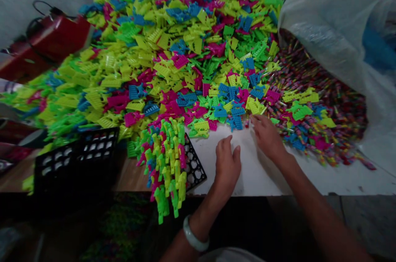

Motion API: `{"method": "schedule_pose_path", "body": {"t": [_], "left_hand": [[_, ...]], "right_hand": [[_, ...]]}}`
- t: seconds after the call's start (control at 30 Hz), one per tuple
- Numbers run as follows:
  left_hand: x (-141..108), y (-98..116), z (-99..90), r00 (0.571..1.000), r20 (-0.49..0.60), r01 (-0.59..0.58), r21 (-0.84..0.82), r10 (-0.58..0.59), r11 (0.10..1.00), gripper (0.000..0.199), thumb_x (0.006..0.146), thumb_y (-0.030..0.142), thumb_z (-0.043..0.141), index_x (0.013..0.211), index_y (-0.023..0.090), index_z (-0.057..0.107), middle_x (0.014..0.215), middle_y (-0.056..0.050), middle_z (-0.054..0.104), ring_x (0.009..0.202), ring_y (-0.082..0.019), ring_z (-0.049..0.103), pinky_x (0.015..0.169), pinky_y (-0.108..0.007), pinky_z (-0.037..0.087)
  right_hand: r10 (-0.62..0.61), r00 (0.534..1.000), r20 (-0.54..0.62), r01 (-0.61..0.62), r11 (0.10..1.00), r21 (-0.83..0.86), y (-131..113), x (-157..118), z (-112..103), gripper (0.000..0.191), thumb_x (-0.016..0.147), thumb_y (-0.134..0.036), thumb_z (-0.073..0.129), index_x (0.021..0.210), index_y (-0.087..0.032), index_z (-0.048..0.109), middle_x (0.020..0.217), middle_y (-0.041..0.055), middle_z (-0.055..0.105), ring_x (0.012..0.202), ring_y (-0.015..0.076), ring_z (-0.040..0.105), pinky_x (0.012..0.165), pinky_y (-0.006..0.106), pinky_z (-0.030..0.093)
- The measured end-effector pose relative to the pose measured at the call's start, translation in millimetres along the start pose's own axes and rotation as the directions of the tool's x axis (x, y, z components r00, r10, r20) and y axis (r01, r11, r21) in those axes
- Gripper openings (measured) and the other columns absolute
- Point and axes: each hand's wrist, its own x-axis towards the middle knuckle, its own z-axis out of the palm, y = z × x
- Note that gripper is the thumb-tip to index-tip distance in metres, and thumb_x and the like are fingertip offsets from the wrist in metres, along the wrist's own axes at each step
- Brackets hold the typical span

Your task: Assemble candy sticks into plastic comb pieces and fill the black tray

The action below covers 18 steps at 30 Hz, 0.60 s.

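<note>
My left hand (228,165) is over the white tabletop, thumb and fingers apart, with nothing visible in it. Beside it stands a black tray with holes (195,167), its left part packed with upright plastic toy pieces (165,159) in green, yellow, pink and blue. My right hand (266,135) reaches to the front edge of a big pile of loose toy pieces (173,68). Its fingers are stretched and somewhat blurred, close to blue and yellow pieces (236,119); I see nothing held in them.
Right of the pile lies a heap of thin, multicoloured wrapped sticks (321,97) under a translucent plastic bag (334,18). More black trays (77,156) sit at the left front. A red machine with a cable (46,45) stands at the far left. The table's front edge (247,195) is near me.
</note>
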Motion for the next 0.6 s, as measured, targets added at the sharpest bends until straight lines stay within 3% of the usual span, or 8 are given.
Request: {"method": "schedule_pose_path", "body": {"t": [0.1, 0.17, 0.43, 0.6], "left_hand": [[14, -3, 9.1, 0.998, -0.065, -0.005, 0.097, 0.011, 0.995, 0.048, 0.086, 0.016, 0.046, 0.133, 0.008, 0.039, 0.137, -0.02, 0.043, 0.131, -0.029, 0.036, 0.11, -0.047, 0.032], [22, -3, 10.8, 0.998, -0.069, 0.018, 0.134, -0.008, 0.991, 0.051, 0.086, 0.012, 0.045, 0.135, 0.005, 0.036, 0.14, -0.022, 0.039, 0.133, -0.03, 0.033, 0.111, -0.047, 0.029], [16, -5, -5.6, 0.988, -0.101, 0.136, 0.226, -0.116, 0.965, 0.046, 0.078, 0.014, 0.062, 0.123, 0.011, 0.05, 0.112, -0.013, 0.049, 0.111, -0.026, 0.049, 0.097, -0.04, 0.042], [7, -1, -14.2, 0.991, -0.051, 0.129, 0.215, -0.121, 0.968, 0.033, 0.067, 0.01, 0.072, 0.096, 0.016, 0.058, 0.1, -0.005, 0.05, 0.101, -0.023, 0.052, 0.092, -0.037, 0.042]], "right_hand": [[-0.066, 0.996, 0.061, 0.061, 0.996, 0.069, -20, 14, 36, 0.041, 0.091, -0.014, 0.044, 0.132, -0.014, 0.051, 0.132, 0.0166, 0.048, 0.121, 0.0294, 0.042, 0.101, 0.048, 0.04], [-0.097, 0.993, 0.073, 0.089, 0.99, 0.11, -33, 9, 44, 0.042, 0.091, -0.013, 0.043, 0.132, -0.012, 0.05, 0.133, 0.0172, 0.049, 0.122, 0.0295, 0.041, 0.103, 0.049, 0.039], [-0.079, 0.995, 0.056, 0.046, 0.894, 0.446, -54, -56, 14, 0.046, 0.094, -0.016, 0.042, 0.139, -0.021, 0.041, 0.135, 0.0133, 0.045, 0.126, 0.0248, 0.042, 0.104, 0.048, 0.043], [-0.024, 0.999, -0.032, 0.036, 0.878, 0.477, -42, -54, 4, 0.026, 0.094, -0.022, 0.047, 0.116, -0.024, 0.06, 0.111, 0.0093, 0.061, 0.105, 0.0224, 0.057, 0.091, 0.043, 0.052]]}}
